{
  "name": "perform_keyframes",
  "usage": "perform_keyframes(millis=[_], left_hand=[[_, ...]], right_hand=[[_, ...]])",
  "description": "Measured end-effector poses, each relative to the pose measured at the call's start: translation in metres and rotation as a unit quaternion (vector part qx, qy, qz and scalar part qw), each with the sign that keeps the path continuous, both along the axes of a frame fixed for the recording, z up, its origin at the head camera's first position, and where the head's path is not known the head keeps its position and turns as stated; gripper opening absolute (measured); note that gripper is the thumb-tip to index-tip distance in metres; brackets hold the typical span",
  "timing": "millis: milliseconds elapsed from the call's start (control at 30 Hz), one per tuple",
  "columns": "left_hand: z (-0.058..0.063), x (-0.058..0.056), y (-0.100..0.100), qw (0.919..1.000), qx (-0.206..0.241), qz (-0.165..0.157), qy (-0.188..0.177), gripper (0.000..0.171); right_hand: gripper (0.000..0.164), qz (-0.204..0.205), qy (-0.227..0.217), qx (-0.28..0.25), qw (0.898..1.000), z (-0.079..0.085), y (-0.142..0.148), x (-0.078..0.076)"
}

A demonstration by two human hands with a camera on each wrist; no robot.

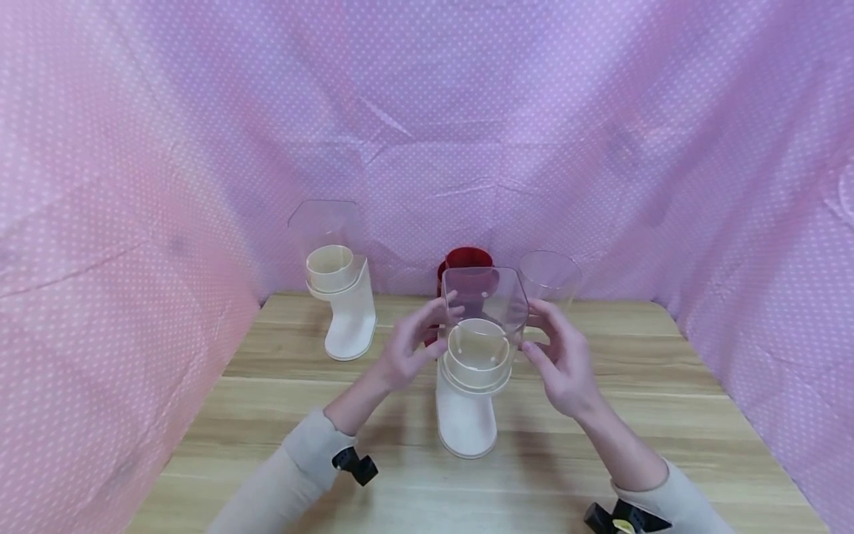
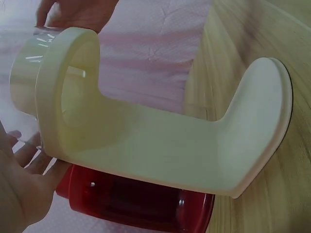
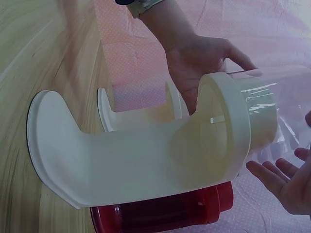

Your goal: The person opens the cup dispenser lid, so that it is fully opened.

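Note:
In the head view, a cream-coloured stand with a round collar and curved foot stands upright on the table. A clear plastic container with a cream round base sits in the collar. My left hand is at the container's left side, its fingers reaching behind the clear wall and its thumb beside the collar. On the opposite side is my right hand, fingertips and thumb close by the wall. In the right wrist view, the right hand's fingers are loosely extended beside the container's base.
Right behind the stand is a similar red one, partly hidden. A second cream stand with a clear container stands at the back left. Another clear container shows behind my right hand. Pink dotted cloth surrounds the wooden table.

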State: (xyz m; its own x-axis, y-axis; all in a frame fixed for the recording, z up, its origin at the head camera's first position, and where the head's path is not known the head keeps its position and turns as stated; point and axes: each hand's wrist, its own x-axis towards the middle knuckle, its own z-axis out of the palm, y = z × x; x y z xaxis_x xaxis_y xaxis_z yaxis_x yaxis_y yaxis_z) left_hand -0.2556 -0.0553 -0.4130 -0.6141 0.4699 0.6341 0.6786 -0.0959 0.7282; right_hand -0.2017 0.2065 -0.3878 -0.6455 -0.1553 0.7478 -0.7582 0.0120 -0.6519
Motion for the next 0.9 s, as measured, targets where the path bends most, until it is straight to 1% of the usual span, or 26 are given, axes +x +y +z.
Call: perform_keyframes(millis=[67,167,300,333,400,433,500,633,733,800,900], left_hand=[[-0.002,0.003,0.0,0.9998,-0.006,0.018,0.001,0.064],[-0.002,0.012,0.002,0.9974,-0.018,0.07,0.003,0.063],[-0.001,0.027,0.007,0.9898,-0.029,0.14,0.003,0.061],[-0.001,0.03,0.008,0.9878,-0.032,0.152,0.003,0.063],[-0.002,0.032,0.008,0.9857,-0.036,0.165,0.004,0.064],[-0.002,0.031,0.008,0.9857,-0.037,0.164,0.006,0.065],[-0.002,0.027,0.006,0.9885,-0.03,0.147,0.012,0.066],[-0.002,0.017,0.003,0.9965,0.009,0.081,0.017,0.067],[-0.001,0.013,0.001,0.9985,0.027,0.047,0.013,0.067],[0.0,0.013,0.0,0.9989,0.028,0.038,0.006,0.066],[0.0,0.013,0.001,0.9987,0.026,0.043,-0.003,0.066]], right_hand=[[0.05,0.001,-0.006,-0.006,1.0,0.0,-0.002,-0.003],[0.049,-0.001,-0.014,-0.005,1.0,0.0,-0.004,-0.007],[0.051,-0.017,-0.038,0.017,0.999,-0.001,-0.007,-0.013],[0.052,-0.02,-0.045,0.022,0.999,-0.002,-0.007,-0.015],[0.052,-0.022,-0.059,0.029,0.998,-0.002,-0.008,-0.017],[0.052,-0.023,-0.06,0.027,0.998,-0.002,-0.008,-0.017],[0.049,-0.019,-0.062,0.013,0.998,-0.002,-0.007,-0.016],[0.042,-0.027,-0.062,-0.004,0.998,0.001,-0.004,-0.009],[0.04,-0.04,-0.068,0.012,0.997,0.003,-0.003,-0.005],[0.04,-0.046,-0.07,0.027,0.996,0.005,-0.003,-0.003],[0.042,-0.05,-0.072,0.041,0.995,0.005,-0.003,-0.003]])
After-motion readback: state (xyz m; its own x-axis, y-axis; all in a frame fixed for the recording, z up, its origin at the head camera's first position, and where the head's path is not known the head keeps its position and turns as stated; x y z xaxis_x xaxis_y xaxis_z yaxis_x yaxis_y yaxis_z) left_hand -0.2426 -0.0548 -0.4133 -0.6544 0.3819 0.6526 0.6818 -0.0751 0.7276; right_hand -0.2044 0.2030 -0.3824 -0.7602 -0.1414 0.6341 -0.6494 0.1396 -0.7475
